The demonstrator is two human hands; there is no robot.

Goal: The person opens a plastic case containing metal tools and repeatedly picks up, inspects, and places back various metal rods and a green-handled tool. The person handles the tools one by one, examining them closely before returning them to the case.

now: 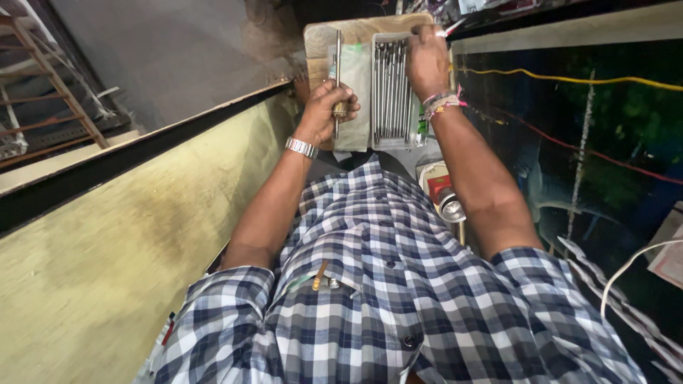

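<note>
Head cam: L hand gripping metal rod, R hand clutching rod-filled tray.

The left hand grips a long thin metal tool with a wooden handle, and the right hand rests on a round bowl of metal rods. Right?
Not quite. In the head view the right hand rests on a rectangular clear tray of metal rods, not a round bowl. The left hand does grip the long thin metal tool.
</note>
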